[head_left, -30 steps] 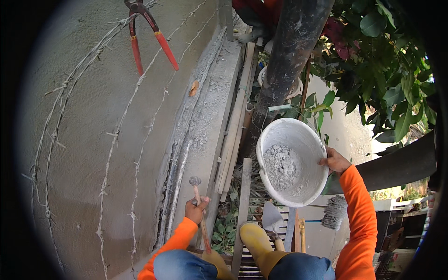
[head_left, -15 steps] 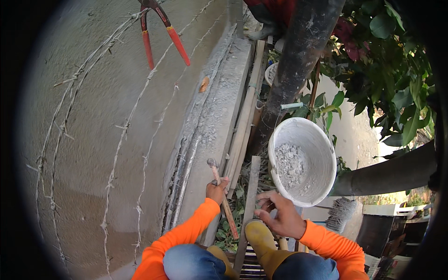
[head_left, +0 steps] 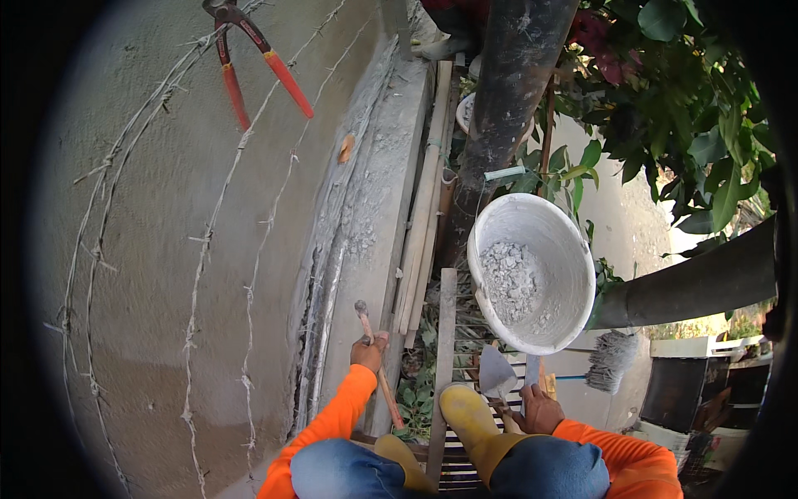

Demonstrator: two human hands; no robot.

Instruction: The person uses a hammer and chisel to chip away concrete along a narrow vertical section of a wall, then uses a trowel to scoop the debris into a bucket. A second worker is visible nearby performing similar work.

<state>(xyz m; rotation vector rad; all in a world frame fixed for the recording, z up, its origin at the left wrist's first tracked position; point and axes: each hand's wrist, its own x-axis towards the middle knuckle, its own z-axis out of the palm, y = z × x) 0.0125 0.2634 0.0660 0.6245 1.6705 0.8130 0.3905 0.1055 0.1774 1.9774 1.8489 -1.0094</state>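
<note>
Clutching hammer [head_left: 386, 389] (head view): left hand [head_left: 368, 353] clamped round handle, 6 o'clock of centre.
Right hand [head_left: 541, 411]: 5 o'clock of centre, apart from left; can't make out whether it grips anything.
Trowel [head_left: 496, 372]: near right hand, at its 10 o'clock.
Bucket [head_left: 570, 270]: right hand's 12 o'clock, rubble [head_left: 509, 279] inside.
Brush [head_left: 613, 362]: right hand's 2 o'clock.
Pliers [head_left: 280, 70]: 11 o'clock of centre, by barbed wire.

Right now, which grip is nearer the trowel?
Right. The right grip is close beside the trowel, at its lower right; contact is unclear. The left grip is farther off, to the trowel's left, around the hammer.
</note>
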